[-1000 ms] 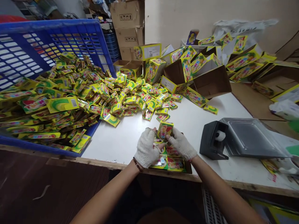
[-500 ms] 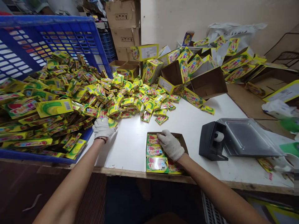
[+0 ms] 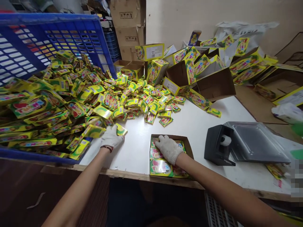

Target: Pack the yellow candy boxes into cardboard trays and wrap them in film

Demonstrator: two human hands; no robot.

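My left hand (image 3: 111,137), in a white knit glove with a dark bracelet at the wrist, is closed on a small yellow-green candy box (image 3: 121,130) at the edge of the heap. Against its fingers on the left is another candy box (image 3: 94,131), blurred by motion. My right hand (image 3: 168,148), gloved too, lies over the candy boxes packed flat in an open display box (image 3: 190,151) at the table's front edge. Its fingers stretch over the upper left boxes and hide part of them. Printed fronts (image 3: 161,166) show below the hand.
A blue plastic crate (image 3: 56,19) lies tipped on the left, spilling a heap of candy boxes (image 3: 109,101) onto the white table (image 3: 134,148). Several display boxes (image 3: 214,83) lie jumbled behind. To the right stand a black tape dispenser (image 3: 216,145) and a clear plastic tray (image 3: 258,142).
My left hand has drawn slightly right and down from the heap with a candy box, and a neighbouring box has shifted. My right hand stays over the display box, fingers slightly further left.
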